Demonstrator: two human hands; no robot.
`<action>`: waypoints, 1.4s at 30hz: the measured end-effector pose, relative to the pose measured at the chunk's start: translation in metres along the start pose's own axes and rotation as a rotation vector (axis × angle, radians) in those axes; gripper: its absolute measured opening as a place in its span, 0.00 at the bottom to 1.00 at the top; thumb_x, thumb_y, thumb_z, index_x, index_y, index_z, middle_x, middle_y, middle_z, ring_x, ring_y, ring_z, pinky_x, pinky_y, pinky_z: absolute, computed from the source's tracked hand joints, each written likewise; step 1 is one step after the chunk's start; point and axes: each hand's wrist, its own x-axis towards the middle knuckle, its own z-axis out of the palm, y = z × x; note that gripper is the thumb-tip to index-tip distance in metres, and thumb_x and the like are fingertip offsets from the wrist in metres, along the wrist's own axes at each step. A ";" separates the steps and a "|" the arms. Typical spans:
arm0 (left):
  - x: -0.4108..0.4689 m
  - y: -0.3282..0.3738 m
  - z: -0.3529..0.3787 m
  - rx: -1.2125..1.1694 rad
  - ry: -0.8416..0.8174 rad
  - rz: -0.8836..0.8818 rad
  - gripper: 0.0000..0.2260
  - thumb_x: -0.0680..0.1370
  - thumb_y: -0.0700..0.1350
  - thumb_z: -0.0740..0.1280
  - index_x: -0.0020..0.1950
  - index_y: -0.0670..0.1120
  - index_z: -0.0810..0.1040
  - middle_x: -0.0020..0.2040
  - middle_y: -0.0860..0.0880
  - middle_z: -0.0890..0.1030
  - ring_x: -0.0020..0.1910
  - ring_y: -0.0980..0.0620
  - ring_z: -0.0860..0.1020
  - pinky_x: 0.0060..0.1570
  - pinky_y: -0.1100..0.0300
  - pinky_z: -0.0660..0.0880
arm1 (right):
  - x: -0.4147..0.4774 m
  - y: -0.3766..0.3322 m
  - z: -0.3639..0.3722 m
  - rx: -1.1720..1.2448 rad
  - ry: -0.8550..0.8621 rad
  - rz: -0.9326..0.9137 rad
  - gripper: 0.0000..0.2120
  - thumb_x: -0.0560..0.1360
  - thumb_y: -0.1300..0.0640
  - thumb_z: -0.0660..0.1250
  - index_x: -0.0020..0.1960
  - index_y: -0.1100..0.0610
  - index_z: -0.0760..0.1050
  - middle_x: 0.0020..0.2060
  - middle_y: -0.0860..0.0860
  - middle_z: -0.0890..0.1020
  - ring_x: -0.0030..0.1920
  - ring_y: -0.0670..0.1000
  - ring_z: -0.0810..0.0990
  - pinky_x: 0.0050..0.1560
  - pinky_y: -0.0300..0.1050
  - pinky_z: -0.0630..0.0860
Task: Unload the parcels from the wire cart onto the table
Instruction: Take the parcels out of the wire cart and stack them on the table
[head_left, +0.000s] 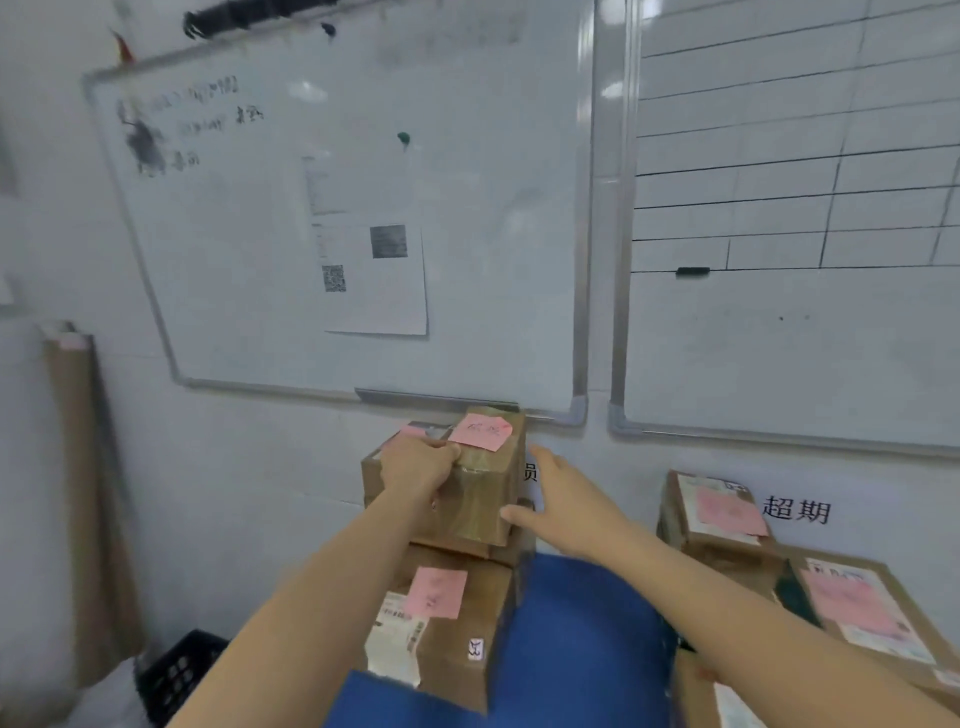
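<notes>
A brown taped parcel (483, 488) with a pink note sits on top of a stack at the back of the blue table (582, 639), against the wall. My left hand (418, 462) grips its top left edge. My right hand (556, 499) lies against its right side with the fingers straight and the thumb at the lower corner. Under it is a larger parcel (447, 623) with a pink note and a shipping label. No wire cart is in view.
Two more brown parcels with pink labels (717, 514) (862, 618) are stacked at the right of the table. Whiteboards (467, 208) hang on the wall just behind. A tall cardboard piece (78, 493) leans at the left, with a black crate (176, 675) on the floor.
</notes>
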 end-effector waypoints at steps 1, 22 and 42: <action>0.008 -0.002 -0.002 0.009 -0.018 0.005 0.10 0.76 0.50 0.68 0.54 0.48 0.83 0.49 0.46 0.83 0.44 0.48 0.81 0.42 0.62 0.73 | 0.008 -0.006 0.006 0.032 0.012 0.009 0.43 0.73 0.41 0.68 0.78 0.53 0.49 0.73 0.53 0.65 0.69 0.54 0.69 0.66 0.52 0.70; 0.086 -0.037 0.011 0.193 -0.204 0.292 0.13 0.79 0.51 0.63 0.62 0.52 0.79 0.55 0.48 0.83 0.56 0.48 0.78 0.53 0.58 0.74 | 0.086 -0.032 0.057 -0.068 0.034 0.123 0.24 0.80 0.57 0.59 0.73 0.59 0.57 0.61 0.60 0.72 0.57 0.59 0.75 0.56 0.49 0.74; 0.090 -0.045 0.005 0.325 -0.262 0.523 0.20 0.82 0.55 0.55 0.70 0.48 0.71 0.68 0.48 0.74 0.66 0.48 0.71 0.63 0.54 0.68 | 0.083 -0.036 0.054 -0.126 0.014 0.170 0.39 0.73 0.46 0.68 0.75 0.56 0.52 0.64 0.56 0.72 0.60 0.57 0.75 0.57 0.52 0.75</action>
